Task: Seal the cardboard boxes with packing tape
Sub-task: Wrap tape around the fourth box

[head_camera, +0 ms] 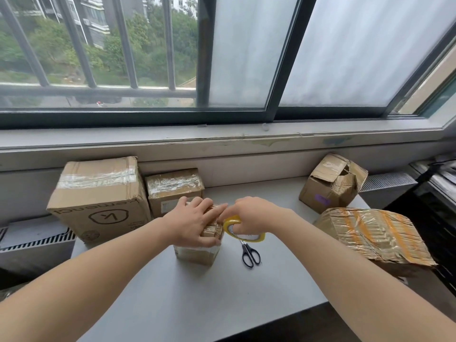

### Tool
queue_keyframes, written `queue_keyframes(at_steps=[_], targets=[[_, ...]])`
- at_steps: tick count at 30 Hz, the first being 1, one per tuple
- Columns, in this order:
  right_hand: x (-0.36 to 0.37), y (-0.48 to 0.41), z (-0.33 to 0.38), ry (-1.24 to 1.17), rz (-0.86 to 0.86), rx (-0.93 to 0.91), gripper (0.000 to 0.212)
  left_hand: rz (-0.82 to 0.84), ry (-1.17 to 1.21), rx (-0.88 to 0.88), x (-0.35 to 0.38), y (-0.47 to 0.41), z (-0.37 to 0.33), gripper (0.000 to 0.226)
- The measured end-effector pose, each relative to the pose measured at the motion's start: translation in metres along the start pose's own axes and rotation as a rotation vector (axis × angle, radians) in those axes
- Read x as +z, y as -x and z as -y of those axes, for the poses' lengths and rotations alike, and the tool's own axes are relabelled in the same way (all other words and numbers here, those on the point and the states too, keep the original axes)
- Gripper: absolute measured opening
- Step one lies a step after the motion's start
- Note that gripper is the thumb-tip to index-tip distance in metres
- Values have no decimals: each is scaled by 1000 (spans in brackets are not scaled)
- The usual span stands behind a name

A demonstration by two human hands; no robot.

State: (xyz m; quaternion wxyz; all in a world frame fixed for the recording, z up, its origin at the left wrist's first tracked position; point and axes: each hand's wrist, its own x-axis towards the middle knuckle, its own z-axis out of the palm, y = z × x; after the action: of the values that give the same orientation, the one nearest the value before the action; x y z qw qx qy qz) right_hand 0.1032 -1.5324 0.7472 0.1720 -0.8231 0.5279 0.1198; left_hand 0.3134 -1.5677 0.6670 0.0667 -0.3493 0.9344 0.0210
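A small cardboard box (197, 253) stands in the middle of the grey table (202, 302). My left hand (195, 220) lies flat on its top, fingers straight and pressing down. Just right of the box, my right hand (249, 215) grips a yellow-edged roll of packing tape (243, 232), with its fingers curled through the roll. The two hands nearly touch at the box's upper right edge. The box's top is mostly hidden under my left hand.
Black scissors (250, 254) lie right of the small box. Two taped boxes, a large one (98, 198) and a medium one (174, 191), stand at the back left. An open crumpled box (333, 183) and a flat taped parcel (372, 235) sit at the right.
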Motion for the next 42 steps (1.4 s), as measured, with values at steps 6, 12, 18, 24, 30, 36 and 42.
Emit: queue_keyframes(at_steps=[6,12,18,24,30,36,42], targets=[[3,0,-7,-24,-23,27,37,80,-15,18,-11,-13,-6,91],[20,-1,-16,-163,-93,44,40,81,73,-35,-7,-13,-4,103],[36,0,-32,-283,-208,49,65,38,115,-97,-1,-9,7,103],[65,-2,-42,-147,-243,32,66,-41,204,-119,4,-4,17,93],[74,8,-50,26,-156,72,69,-34,228,-119,1,-3,23,91],[76,2,-40,37,-253,38,67,-26,302,-113,2,5,37,90],[77,-23,-13,46,-265,-36,66,-54,433,-206,5,26,46,82]])
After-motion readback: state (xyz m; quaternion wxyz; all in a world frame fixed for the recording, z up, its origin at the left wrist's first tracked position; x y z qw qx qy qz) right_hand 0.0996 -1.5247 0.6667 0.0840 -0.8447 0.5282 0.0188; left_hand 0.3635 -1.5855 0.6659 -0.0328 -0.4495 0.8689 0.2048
